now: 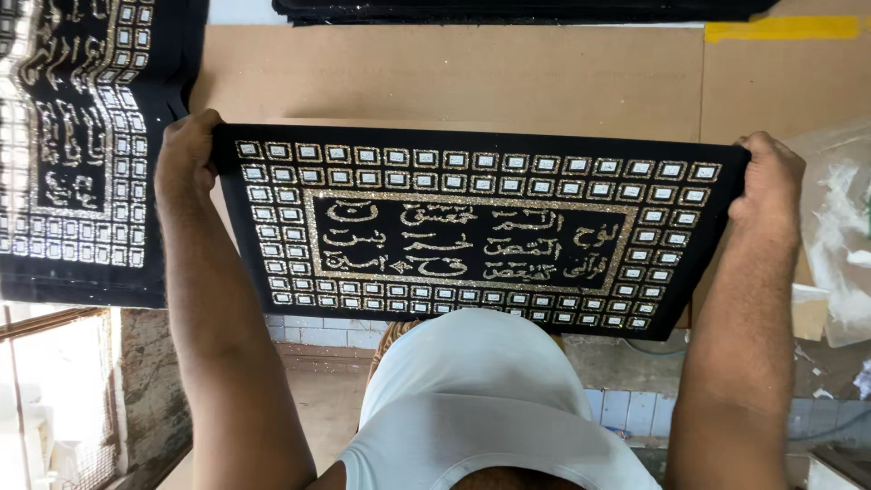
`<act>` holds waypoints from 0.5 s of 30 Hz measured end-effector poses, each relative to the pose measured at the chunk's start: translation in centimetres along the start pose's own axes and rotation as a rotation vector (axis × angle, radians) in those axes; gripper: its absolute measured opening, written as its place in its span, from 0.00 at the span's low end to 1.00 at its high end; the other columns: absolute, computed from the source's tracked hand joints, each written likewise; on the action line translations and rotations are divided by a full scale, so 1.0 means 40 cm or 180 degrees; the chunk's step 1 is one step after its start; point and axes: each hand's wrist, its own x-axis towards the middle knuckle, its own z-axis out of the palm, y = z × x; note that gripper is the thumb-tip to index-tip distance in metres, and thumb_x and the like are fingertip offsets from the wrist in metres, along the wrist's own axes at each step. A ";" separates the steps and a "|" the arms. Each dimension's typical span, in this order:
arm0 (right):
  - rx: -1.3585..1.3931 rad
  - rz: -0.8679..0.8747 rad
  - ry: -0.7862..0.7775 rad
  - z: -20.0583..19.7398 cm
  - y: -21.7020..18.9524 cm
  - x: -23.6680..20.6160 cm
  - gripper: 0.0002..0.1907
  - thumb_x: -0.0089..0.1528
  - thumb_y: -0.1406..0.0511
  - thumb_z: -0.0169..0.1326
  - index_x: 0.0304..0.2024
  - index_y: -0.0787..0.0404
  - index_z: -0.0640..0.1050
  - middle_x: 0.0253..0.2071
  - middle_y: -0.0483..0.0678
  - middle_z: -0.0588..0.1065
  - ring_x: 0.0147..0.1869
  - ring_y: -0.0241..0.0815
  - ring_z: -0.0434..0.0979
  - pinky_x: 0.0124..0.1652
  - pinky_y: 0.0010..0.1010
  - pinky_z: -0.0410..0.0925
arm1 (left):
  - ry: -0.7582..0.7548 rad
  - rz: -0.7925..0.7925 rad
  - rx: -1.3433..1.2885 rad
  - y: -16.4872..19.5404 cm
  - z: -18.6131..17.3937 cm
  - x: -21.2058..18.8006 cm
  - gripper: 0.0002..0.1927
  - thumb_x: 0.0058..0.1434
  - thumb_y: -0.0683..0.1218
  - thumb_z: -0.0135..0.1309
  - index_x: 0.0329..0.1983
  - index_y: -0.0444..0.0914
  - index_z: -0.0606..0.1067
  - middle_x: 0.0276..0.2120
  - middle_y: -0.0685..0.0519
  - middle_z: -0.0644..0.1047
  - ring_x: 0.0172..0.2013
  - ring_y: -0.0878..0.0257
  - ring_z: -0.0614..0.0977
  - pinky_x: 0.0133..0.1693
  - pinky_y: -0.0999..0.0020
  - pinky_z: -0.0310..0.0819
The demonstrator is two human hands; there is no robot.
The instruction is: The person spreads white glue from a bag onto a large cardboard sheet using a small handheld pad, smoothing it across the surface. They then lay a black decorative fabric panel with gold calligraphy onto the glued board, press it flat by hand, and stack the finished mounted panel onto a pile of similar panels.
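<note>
From the head view we see the black cloth panel (476,231) stretched flat between both hands, over the brown cardboard surface (454,77); it carries gold glitter script inside a border of small silver-and-gold squares; its near edge hangs past the table, over the person's white shirt at 6 o'clock. The left hand (186,150) grips the panel's far corner at 9 o'clock, fingers curled shut on the cloth; the right hand (771,177) clamps the far corner at 3 o'clock, fingers folded over the edge. At 12 o'clock bare cardboard lies open between the panel and a dark stack's edge (517,9); a yellow tape strip (785,29) sits at 1 o'clock. At 10 o'clock a second similar panel (77,145) lies just beside the left hand; at 3 o'clock a clear plastic bag (839,236) holds something white, close beside the right hand.
</note>
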 end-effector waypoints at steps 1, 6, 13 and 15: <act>0.0244 -0.0176 -0.0373 -0.013 0.008 -0.017 0.04 0.68 0.70 0.58 0.36 0.63 0.79 0.35 0.45 0.77 0.38 0.37 0.78 0.40 0.32 0.74 | -0.0073 0.0086 -0.0117 -0.015 -0.011 -0.002 0.10 0.67 0.50 0.58 0.39 0.38 0.76 0.24 0.60 0.72 0.19 0.73 0.70 0.19 0.74 0.60; 0.0258 -0.0342 -0.0713 -0.120 0.077 -0.105 0.13 0.71 0.59 0.58 0.47 0.63 0.79 0.46 0.45 0.80 0.50 0.37 0.79 0.53 0.33 0.73 | -0.0723 0.0756 -0.0714 -0.179 -0.056 -0.026 0.21 0.84 0.58 0.53 0.41 0.37 0.71 0.28 0.59 0.72 0.22 0.71 0.70 0.23 0.74 0.64; 0.0744 -0.0016 -0.0564 -0.172 0.130 -0.152 0.15 0.69 0.60 0.57 0.49 0.66 0.80 0.46 0.48 0.81 0.49 0.39 0.81 0.52 0.31 0.74 | -0.0981 0.0571 -0.1066 -0.311 -0.070 -0.028 0.22 0.85 0.54 0.42 0.66 0.33 0.72 0.57 0.50 0.83 0.54 0.64 0.86 0.56 0.68 0.84; 0.1124 0.0231 -0.0792 -0.169 0.124 -0.142 0.16 0.68 0.60 0.57 0.51 0.65 0.80 0.48 0.49 0.80 0.51 0.41 0.81 0.54 0.33 0.74 | -0.1064 0.0774 -0.0869 -0.303 -0.063 -0.022 0.26 0.84 0.56 0.39 0.68 0.31 0.71 0.58 0.49 0.80 0.57 0.63 0.85 0.58 0.67 0.84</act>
